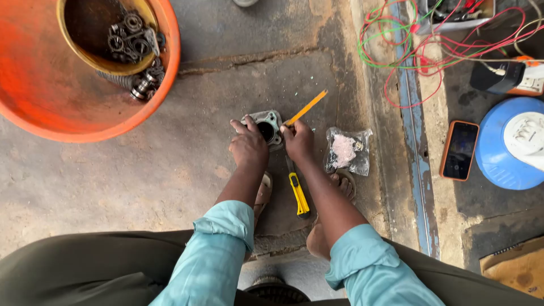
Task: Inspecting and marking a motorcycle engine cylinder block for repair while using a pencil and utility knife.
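Observation:
A small grey metal engine part (267,126) with a round bore lies on the concrete floor. My left hand (248,144) presses on its left side and holds it down. My right hand (298,140) grips a thin yellow-orange strip (306,107), whose lower end meets the part's right edge while the rest slants up to the right. A yellow utility knife (297,192) lies on the floor between my forearms, just below my right hand.
A large orange basin (39,96) at top left holds a yellow bowl of bearings (133,39). A clear plastic bag (347,151) lies right of my hand. Further right are a phone (459,150), a blue round lid (493,153) and tangled red and green wires (422,51).

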